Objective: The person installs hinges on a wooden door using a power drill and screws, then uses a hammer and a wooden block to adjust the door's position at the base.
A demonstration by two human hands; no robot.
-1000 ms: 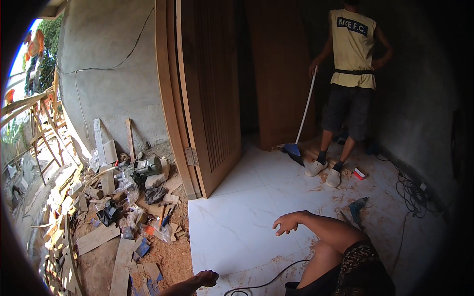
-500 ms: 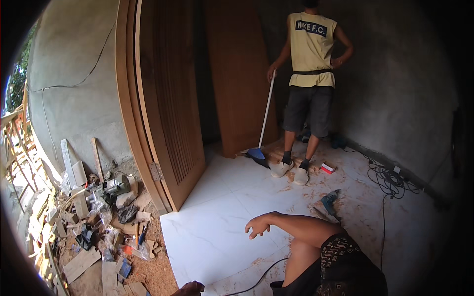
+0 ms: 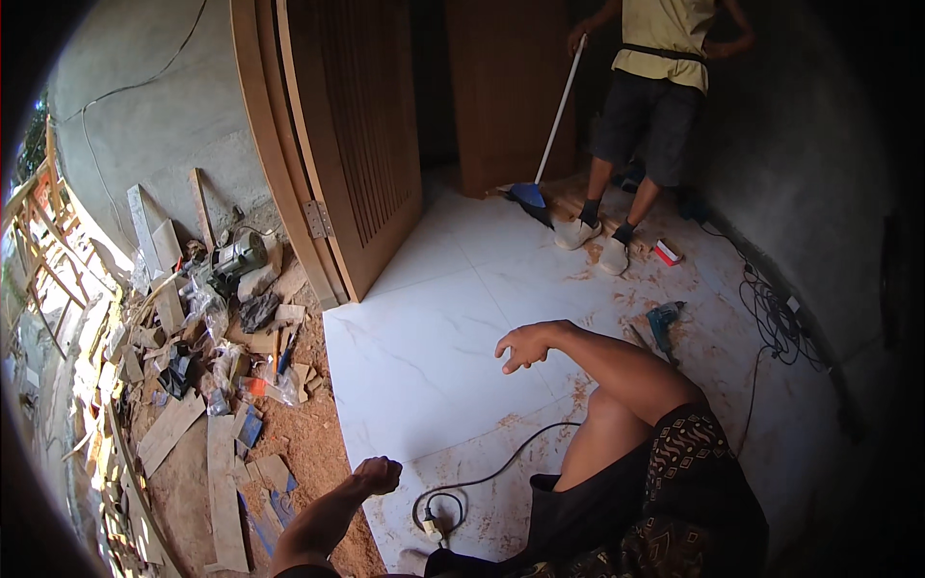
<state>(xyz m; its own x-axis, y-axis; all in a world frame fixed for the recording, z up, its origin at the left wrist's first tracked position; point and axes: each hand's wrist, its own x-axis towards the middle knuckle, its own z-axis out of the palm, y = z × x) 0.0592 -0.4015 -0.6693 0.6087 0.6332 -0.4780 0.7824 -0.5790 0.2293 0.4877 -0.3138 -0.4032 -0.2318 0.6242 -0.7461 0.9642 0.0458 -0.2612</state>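
My right hand (image 3: pixel 523 348) hangs over the white tiled floor (image 3: pixel 424 356), its forearm above my bent knee. Its fingers are loosely bent and apart, with nothing in them. Lower down, my left hand (image 3: pixel 377 475) is closed in a fist above the floor's left edge, and nothing shows in it. Between my left hand and my legs, a black cable (image 3: pixel 506 476) curls on the tiles with a plug (image 3: pixel 431 524) near it. A green cordless drill (image 3: pixel 665 326) lies beyond my right forearm.
A slatted wooden door (image 3: pixel 352 144) stands ajar in its frame. A person (image 3: pixel 646 125) holds a blue broom (image 3: pixel 529 195). Wood offcuts (image 3: pixel 173 431), plastic and a power tool (image 3: pixel 239 258) litter the ground at left. A red-and-white box (image 3: pixel 667 252) and coiled cable (image 3: pixel 771 308) lie at right.
The view has tilted downward, so the scene sits higher and more of my left forearm, the cable and its plug show. My right hand remains loosely bent; the person still holds the broom.
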